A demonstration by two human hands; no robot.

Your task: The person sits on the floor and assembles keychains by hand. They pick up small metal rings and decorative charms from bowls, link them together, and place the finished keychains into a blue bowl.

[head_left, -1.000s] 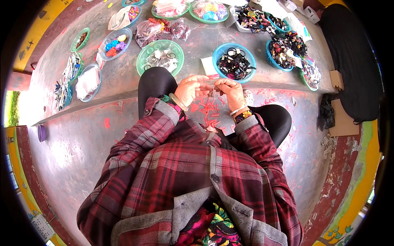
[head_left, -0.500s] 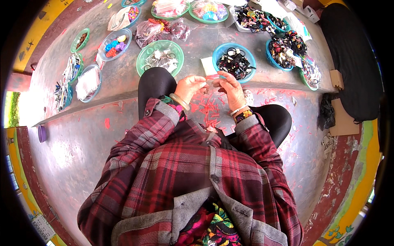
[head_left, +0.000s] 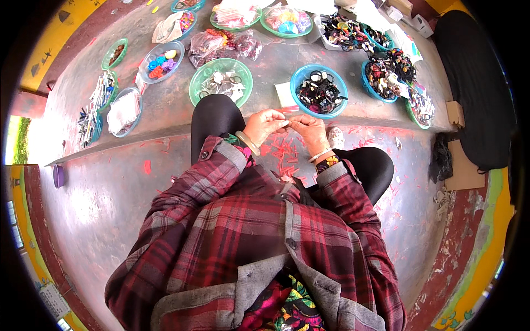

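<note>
My left hand (head_left: pixel 265 126) and my right hand (head_left: pixel 309 132) meet fingertip to fingertip in front of my chest. Both are closed in a pinch, thumbs against forefingers. What lies between the fingertips is too small to make out; a bit of reddish colour shows beside them. On the floor below, between my legs, lie many thin red scraps (head_left: pixel 285 158). Just past my right hand stands a blue basin (head_left: pixel 295 90) of black hair ties (head_left: pixel 321 94), with a white card (head_left: pixel 285 96) at its left side. Beyond my left knee is a green basin (head_left: pixel 197 77) holding clear bags and dark rings.
More basins of small goods stand along the raised ledge (head_left: pixel 265 66), with plastic bags (head_left: pixel 212 47) among them. A purple cup (head_left: pixel 58 176) sits far left. At the right are a black bag (head_left: pixel 441 157), cardboard (head_left: pixel 464 168) and a long black covered thing (head_left: pixel 475 88).
My hands have drawn closer together, fingertips now touching. The red and white strip that showed between them is mostly hidden. The whole view has shifted slightly.
</note>
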